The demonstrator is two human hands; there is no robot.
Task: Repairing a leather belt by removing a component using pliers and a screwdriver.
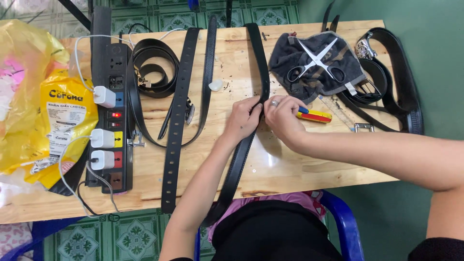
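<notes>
Left hand (243,117) and right hand (282,116) pinch the black belt (244,150) mid-length; yellow cutter (315,115) under right fingers; belt uncut.

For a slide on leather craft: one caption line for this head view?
Both hands, left hand and right hand, pinch a black belt lying across a wooden table.

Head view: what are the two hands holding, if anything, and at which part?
Both the left hand and the right hand pinch the long black belt around mid-length, where it crosses the wooden table. Whether the right hand also grips the yellow-red tool cannot be told.
</notes>
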